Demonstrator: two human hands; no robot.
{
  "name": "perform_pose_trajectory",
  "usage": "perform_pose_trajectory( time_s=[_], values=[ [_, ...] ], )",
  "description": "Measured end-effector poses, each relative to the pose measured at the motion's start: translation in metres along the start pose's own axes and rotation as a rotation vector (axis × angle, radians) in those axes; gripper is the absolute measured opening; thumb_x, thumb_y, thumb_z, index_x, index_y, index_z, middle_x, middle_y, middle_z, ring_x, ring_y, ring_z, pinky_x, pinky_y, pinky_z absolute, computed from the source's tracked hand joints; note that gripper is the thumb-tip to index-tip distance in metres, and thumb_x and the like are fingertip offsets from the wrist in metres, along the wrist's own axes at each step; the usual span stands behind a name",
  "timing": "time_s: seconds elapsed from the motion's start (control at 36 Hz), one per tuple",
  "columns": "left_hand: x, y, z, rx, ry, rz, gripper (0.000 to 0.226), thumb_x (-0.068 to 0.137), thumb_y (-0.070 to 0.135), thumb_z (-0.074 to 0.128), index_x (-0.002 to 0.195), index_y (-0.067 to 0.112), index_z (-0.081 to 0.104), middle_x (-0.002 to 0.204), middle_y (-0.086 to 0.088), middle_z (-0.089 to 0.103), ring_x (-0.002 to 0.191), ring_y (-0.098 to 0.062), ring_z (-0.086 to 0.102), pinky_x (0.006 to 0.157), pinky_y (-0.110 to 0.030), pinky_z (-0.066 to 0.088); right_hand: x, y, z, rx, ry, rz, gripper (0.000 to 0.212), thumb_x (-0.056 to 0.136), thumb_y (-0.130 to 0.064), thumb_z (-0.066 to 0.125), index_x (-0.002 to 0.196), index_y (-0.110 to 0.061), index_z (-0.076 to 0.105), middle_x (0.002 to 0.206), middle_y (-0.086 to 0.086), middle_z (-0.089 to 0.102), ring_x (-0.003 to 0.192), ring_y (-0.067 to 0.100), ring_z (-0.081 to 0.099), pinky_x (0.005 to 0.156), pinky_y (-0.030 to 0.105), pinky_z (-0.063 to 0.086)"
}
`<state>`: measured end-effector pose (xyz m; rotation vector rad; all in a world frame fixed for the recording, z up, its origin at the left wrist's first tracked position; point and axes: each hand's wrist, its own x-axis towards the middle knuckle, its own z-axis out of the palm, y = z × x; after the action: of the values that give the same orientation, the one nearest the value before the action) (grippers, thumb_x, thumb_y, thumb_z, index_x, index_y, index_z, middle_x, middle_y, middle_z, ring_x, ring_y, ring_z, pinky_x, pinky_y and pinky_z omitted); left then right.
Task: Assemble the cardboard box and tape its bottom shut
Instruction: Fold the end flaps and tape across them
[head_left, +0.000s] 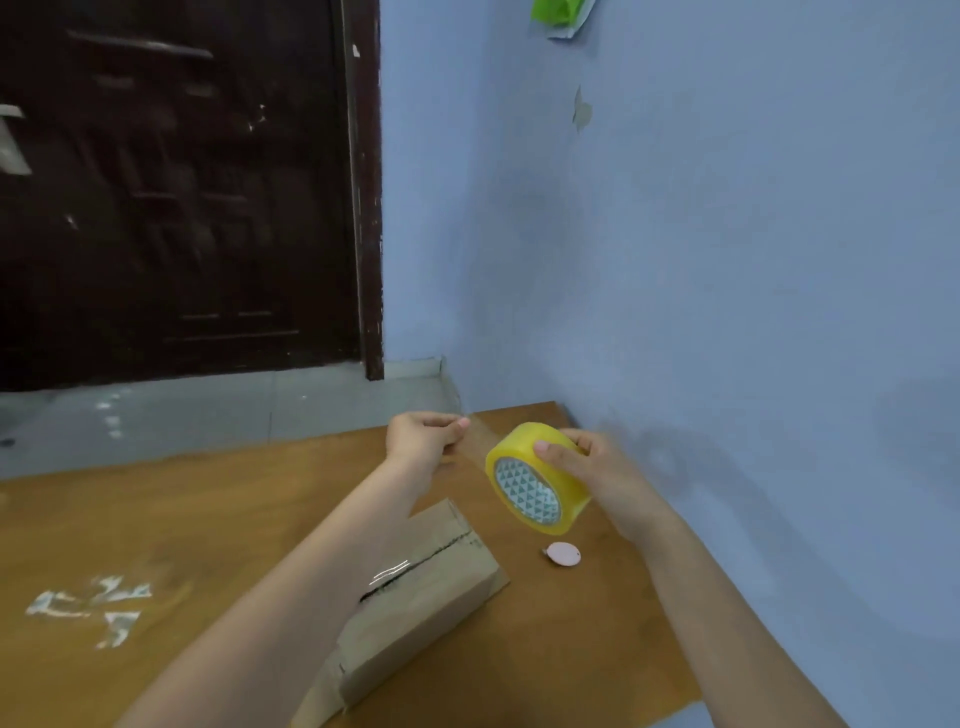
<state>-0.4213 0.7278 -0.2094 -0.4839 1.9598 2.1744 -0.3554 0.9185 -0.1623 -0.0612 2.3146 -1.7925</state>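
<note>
A yellowish roll of clear tape (537, 480) is held up above the wooden table, gripped by my right hand (582, 460) with the thumb across its outer face. My left hand (426, 434) pinches the free end of the tape, and a short clear strip stretches between it and the roll. Below both hands a cardboard box (421, 592) lies on the table, bottom flaps folded shut with a dark seam and a shiny piece of tape across it. My left forearm covers the box's left part.
A small pink oval object (562, 553) lies on the wooden table (156, 519) right of the box. Scraps of clear tape (91, 605) stick to the table at left. A blue wall runs close on the right; a dark door stands behind.
</note>
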Motion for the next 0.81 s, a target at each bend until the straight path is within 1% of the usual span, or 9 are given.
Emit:
perform_pose_trajectory(
  time_s=[0.17, 0.25, 0.31, 0.44, 0.53, 0.61, 0.69, 0.75, 0.81],
  values=[
    [0.011, -0.009, -0.023, -0.037, 0.042, -0.061, 0.017, 0.082, 0.014, 0.072, 0.068, 0.010, 0.063, 0.048, 0.003, 0.059, 0.048, -0.011, 0.051, 0.055, -0.029, 0.050, 0.009, 0.005, 0.004, 0.202, -0.195, -0.036, 0.026, 0.079, -0.026, 0.062, 0.100, -0.012, 0.069, 0.089, 0.005, 0.070, 0.079, 0.018, 0.066, 0.068, 0.026, 0.054],
    [0.013, -0.017, -0.024, -0.052, 0.051, -0.083, 0.017, 0.084, 0.016, 0.071, 0.070, 0.010, 0.063, 0.051, 0.004, 0.058, 0.043, -0.008, 0.050, 0.049, -0.025, 0.049, 0.011, 0.009, 0.004, 0.341, -0.274, -0.101, 0.035, 0.076, -0.015, 0.064, 0.111, -0.013, 0.065, 0.094, 0.003, 0.069, 0.085, 0.017, 0.066, 0.071, 0.027, 0.055],
    [0.012, -0.022, -0.019, -0.074, 0.050, -0.090, 0.019, 0.085, 0.015, 0.069, 0.068, 0.010, 0.062, 0.047, 0.006, 0.057, 0.039, -0.007, 0.048, 0.042, -0.020, 0.047, 0.012, 0.012, 0.008, 0.348, -0.289, -0.129, 0.037, 0.071, -0.019, 0.069, 0.108, -0.017, 0.067, 0.094, 0.002, 0.069, 0.085, 0.015, 0.066, 0.069, 0.025, 0.054],
    [0.011, -0.039, -0.011, -0.092, 0.101, -0.134, 0.023, 0.084, 0.014, 0.069, 0.064, 0.011, 0.060, 0.046, 0.005, 0.057, 0.039, -0.009, 0.047, 0.040, -0.019, 0.042, 0.016, 0.024, 0.016, 0.309, -0.046, -0.163, 0.021, 0.079, -0.029, 0.066, 0.098, -0.022, 0.072, 0.087, -0.002, 0.072, 0.079, 0.012, 0.067, 0.066, 0.023, 0.053],
    [0.012, -0.047, -0.011, 0.043, 0.143, -0.026, 0.027, 0.083, 0.013, 0.070, 0.058, 0.010, 0.062, 0.048, -0.001, 0.056, 0.039, -0.012, 0.044, 0.045, -0.024, 0.039, 0.019, 0.034, 0.021, 0.171, 0.135, -0.129, 0.021, 0.079, -0.040, 0.062, 0.084, -0.023, 0.073, 0.071, -0.005, 0.069, 0.064, 0.007, 0.062, 0.056, 0.021, 0.049],
    [0.013, -0.052, -0.008, 0.266, 0.185, 0.113, 0.031, 0.082, 0.021, 0.071, 0.053, 0.014, 0.063, 0.050, -0.003, 0.059, 0.048, -0.019, 0.048, 0.054, -0.033, 0.043, 0.017, 0.043, 0.026, 0.081, 0.146, -0.113, 0.022, 0.080, -0.042, 0.059, 0.076, -0.023, 0.070, 0.062, -0.007, 0.063, 0.056, 0.006, 0.057, 0.049, 0.020, 0.045],
    [0.013, -0.057, -0.005, 0.406, 0.188, 0.153, 0.026, 0.082, 0.024, 0.070, 0.058, 0.014, 0.067, 0.061, -0.003, 0.066, 0.058, -0.021, 0.057, 0.060, -0.039, 0.051, 0.015, 0.050, 0.030, -0.005, 0.142, -0.087, 0.032, 0.079, -0.048, 0.056, 0.075, -0.018, 0.066, 0.061, -0.006, 0.060, 0.058, 0.010, 0.055, 0.054, 0.027, 0.044],
    [0.012, -0.061, -0.003, 0.464, 0.180, 0.145, 0.025, 0.082, 0.026, 0.069, 0.059, 0.017, 0.068, 0.064, -0.001, 0.068, 0.064, -0.023, 0.062, 0.061, -0.038, 0.052, 0.014, 0.053, 0.032, -0.027, 0.140, -0.059, 0.042, 0.076, -0.054, 0.055, 0.068, -0.013, 0.061, 0.060, -0.001, 0.054, 0.060, 0.016, 0.050, 0.057, 0.033, 0.040],
    [0.012, -0.065, 0.000, 0.529, 0.182, 0.141, 0.026, 0.083, 0.029, 0.068, 0.059, 0.019, 0.067, 0.065, 0.001, 0.068, 0.066, -0.020, 0.062, 0.056, -0.032, 0.046, 0.014, 0.055, 0.032, -0.069, 0.132, -0.032, 0.040, 0.076, -0.055, 0.053, 0.057, -0.020, 0.055, 0.055, -0.004, 0.047, 0.058, 0.018, 0.044, 0.057, 0.035, 0.035]
  ],
)
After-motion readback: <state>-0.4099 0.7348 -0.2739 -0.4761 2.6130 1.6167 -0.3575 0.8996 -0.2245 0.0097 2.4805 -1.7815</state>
